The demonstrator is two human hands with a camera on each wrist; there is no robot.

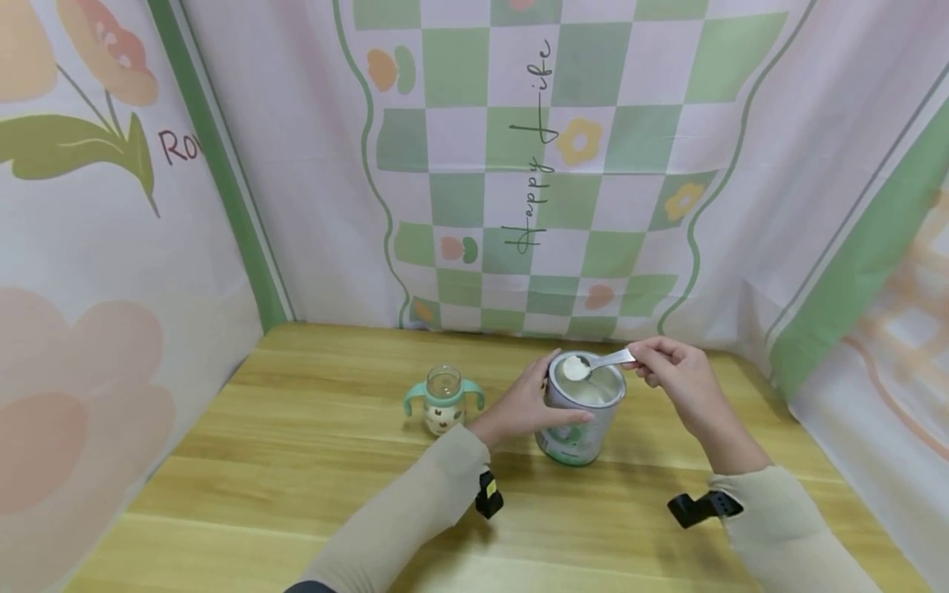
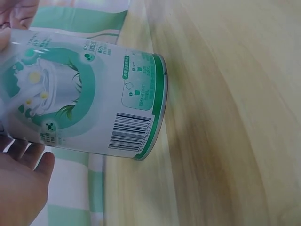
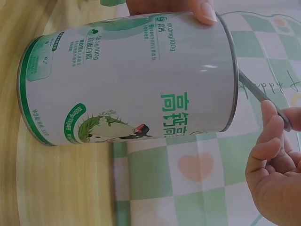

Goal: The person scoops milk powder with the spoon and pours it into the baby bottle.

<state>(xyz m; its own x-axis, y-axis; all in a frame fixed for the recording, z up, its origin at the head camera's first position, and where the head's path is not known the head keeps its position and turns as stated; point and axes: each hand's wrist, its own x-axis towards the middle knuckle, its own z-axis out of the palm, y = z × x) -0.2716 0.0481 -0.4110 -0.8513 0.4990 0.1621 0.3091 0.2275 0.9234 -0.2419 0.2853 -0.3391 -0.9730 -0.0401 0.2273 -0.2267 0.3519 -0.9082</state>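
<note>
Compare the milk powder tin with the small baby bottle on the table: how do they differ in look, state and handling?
The tin is metal, wide and opaque with green print; the baby bottle is smaller, clear, with two teal handles. The tin is gripped by the left hand while the right hand holds a spoon of powder over it; the bottle stands untouched. Both stand open-topped on the wooden table.
</note>
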